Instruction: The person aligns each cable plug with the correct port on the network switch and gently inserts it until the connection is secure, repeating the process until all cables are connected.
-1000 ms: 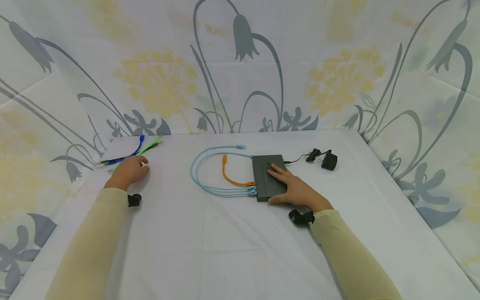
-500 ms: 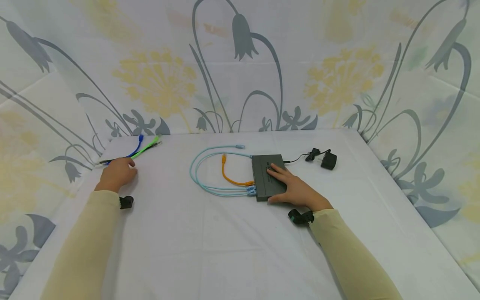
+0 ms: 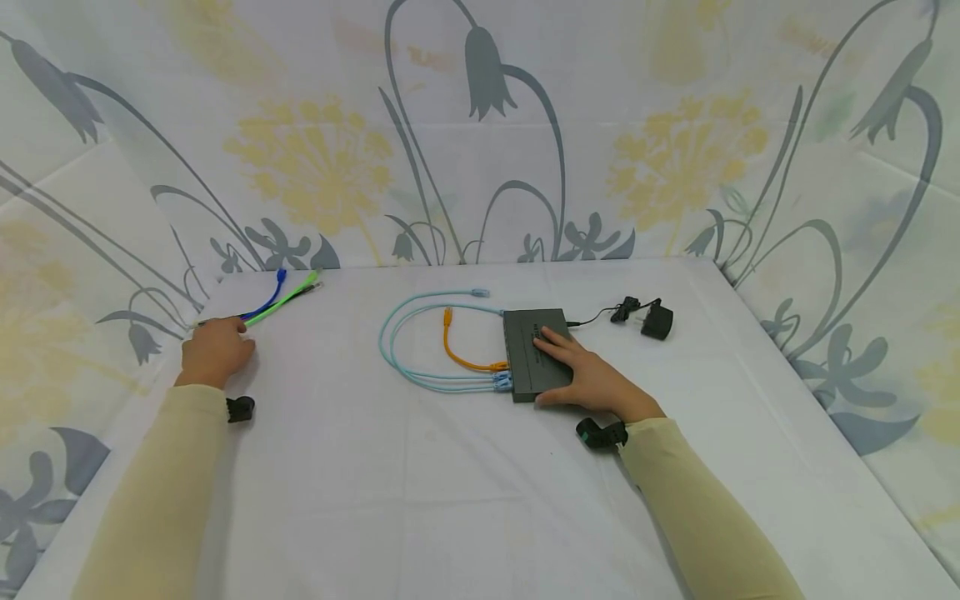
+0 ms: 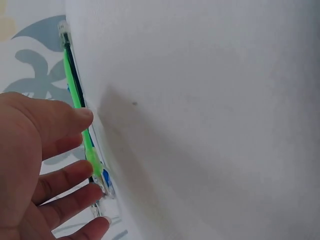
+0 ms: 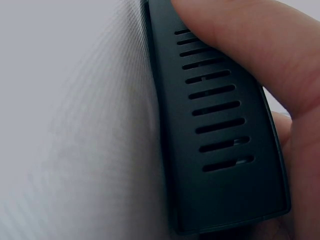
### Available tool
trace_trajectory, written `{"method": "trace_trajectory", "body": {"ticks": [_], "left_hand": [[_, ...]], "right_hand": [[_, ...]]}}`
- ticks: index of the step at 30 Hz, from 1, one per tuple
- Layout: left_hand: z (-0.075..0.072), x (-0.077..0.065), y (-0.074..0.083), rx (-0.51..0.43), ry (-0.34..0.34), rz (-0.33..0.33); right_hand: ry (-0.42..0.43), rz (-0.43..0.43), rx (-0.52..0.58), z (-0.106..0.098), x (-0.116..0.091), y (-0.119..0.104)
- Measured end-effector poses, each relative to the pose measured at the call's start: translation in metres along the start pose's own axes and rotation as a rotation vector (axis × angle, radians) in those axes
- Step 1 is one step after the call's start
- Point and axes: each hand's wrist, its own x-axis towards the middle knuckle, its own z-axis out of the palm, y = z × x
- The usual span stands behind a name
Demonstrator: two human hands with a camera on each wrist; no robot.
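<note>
My left hand hovers over or touches a small bundle of network cables at the far left. In the left wrist view the thumb and spread fingers lie across a green cable, by its clear plug end; no firm pinch is plain. A blue cable and a dark cable lie with it, partly hidden. My right hand rests on a dark grey network switch, fingers spread on top. Its thumb presses the slotted near side, seen in the right wrist view.
Light-blue cables loop left from the switch, one with a loose plug. A short orange cable is plugged in at one end. A black power adapter lies right, its lead running to the switch. White cloth covers the table.
My left hand has moved left along the cable bundle towards its left end, uncovering more of the green and blue cables. The right hand and switch stay in place.
</note>
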Motion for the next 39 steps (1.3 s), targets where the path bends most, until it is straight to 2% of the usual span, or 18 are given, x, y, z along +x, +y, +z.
{"method": "trace_trajectory", "body": {"ticks": [5, 12, 20, 26, 33, 39], "left_hand": [[0.001, -0.001, -0.005, -0.004, 0.033, -0.028], [-0.002, -0.005, -0.009, -0.034, 0.036, -0.107], [-0.004, -0.01, -0.02, -0.01, 0.028, -0.121], [-0.004, -0.008, -0.024, -0.024, 0.041, -0.104], [-0.008, -0.011, -0.02, -0.051, 0.033, -0.054], [-0.002, -0.006, -0.024, -0.08, 0.04, -0.013]], "right_hand": [[0.004, -0.001, 0.003, 0.0, -0.001, 0.0], [0.01, -0.001, 0.009, 0.001, -0.001, 0.0], [0.003, 0.002, 0.002, 0.002, 0.001, 0.002], [0.003, 0.01, 0.005, 0.001, 0.001, 0.002], [0.004, 0.014, 0.005, 0.0, 0.0, 0.001], [0.005, 0.013, 0.007, 0.001, 0.001, 0.002]]}}
